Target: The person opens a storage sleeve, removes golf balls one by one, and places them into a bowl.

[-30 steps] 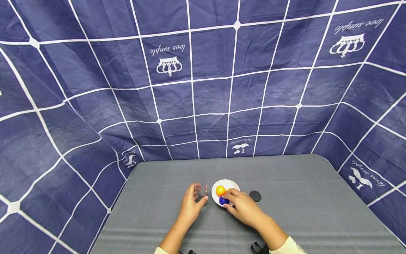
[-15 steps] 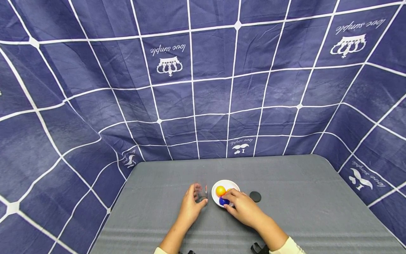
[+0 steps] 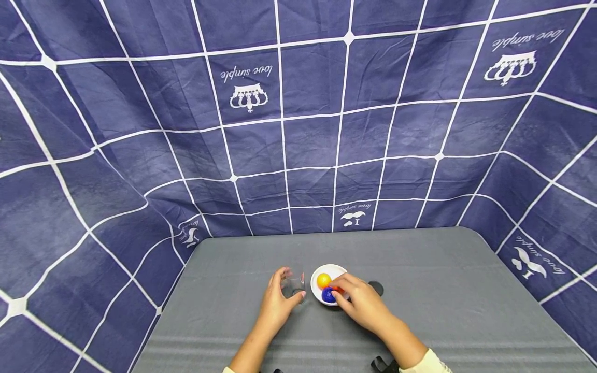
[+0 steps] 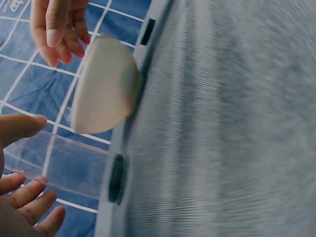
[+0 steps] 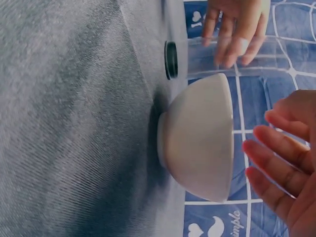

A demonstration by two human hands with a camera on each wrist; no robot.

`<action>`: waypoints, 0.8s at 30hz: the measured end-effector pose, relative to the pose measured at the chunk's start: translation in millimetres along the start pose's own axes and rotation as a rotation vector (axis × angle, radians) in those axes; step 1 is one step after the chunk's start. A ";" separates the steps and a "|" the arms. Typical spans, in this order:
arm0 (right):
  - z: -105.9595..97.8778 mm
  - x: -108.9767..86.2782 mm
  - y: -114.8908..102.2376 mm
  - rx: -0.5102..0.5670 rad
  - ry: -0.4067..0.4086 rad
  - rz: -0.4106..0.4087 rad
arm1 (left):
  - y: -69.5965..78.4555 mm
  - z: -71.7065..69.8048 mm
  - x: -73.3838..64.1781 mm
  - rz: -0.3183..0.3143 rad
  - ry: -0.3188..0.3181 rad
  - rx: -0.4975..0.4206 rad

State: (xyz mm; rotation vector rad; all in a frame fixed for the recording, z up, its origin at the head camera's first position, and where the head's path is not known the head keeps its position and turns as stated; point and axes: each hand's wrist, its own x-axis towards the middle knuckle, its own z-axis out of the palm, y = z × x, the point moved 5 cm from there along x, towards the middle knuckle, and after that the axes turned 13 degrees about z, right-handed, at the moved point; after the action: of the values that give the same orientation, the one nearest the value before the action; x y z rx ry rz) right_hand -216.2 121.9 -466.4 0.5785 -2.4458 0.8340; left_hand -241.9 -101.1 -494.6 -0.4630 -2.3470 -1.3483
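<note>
My left hand (image 3: 275,300) curls loosely round a clear cylindrical jar (image 3: 295,287), thumb on the near side and fingers on the far side. In the left wrist view the jar (image 4: 74,165) stands upright on its dark base. To its right on the table is a white bowl (image 3: 316,291); inside are an orange ball (image 3: 324,281), a blue ball (image 3: 328,295) and a red-orange ball, the last partly hidden by fingers. My right hand (image 3: 361,303) hovers just above the bowl's rim. The right wrist view shows its fingers (image 5: 276,160) slightly bent, with no ball visible between them.
A round black disc (image 3: 376,288), like a lid, lies on the grey table (image 3: 420,269) right of the bowl, partly behind the right hand. A blue cloth (image 3: 312,140) with white grid lines hangs behind the table and at both sides.
The right hand has shifted slightly right and uncovers more of the red-orange ball. The left hand has widened a little around the jar. Bowl and jar have hardly moved.
</note>
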 end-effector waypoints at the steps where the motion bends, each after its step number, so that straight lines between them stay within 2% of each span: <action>1: -2.2 0.1 1.0 0.016 0.014 -0.004 | 2.2 -1.8 0.2 -0.002 0.009 0.001; 8: -16.6 2.8 8.4 0.031 0.076 0.018 | 12.8 -10.9 5.5 -0.025 0.020 -0.020; 12: -23.8 5.0 11.7 0.038 0.095 0.008 | 15.7 -16.0 8.5 0.000 0.021 0.002; 19: -36.1 5.1 17.1 -0.086 0.167 -0.050 | 19.0 -22.8 8.0 0.116 -0.022 0.210; 24: -43.3 2.4 24.3 -0.128 0.181 -0.053 | 20.0 -25.2 7.2 0.208 -0.039 0.293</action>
State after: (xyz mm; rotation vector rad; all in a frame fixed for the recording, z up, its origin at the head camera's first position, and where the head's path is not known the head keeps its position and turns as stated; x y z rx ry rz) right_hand -217.5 167.1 -445.8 0.4966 -2.2892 0.6720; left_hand -234.6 -112.8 -464.7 -0.6261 -2.3985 -0.8923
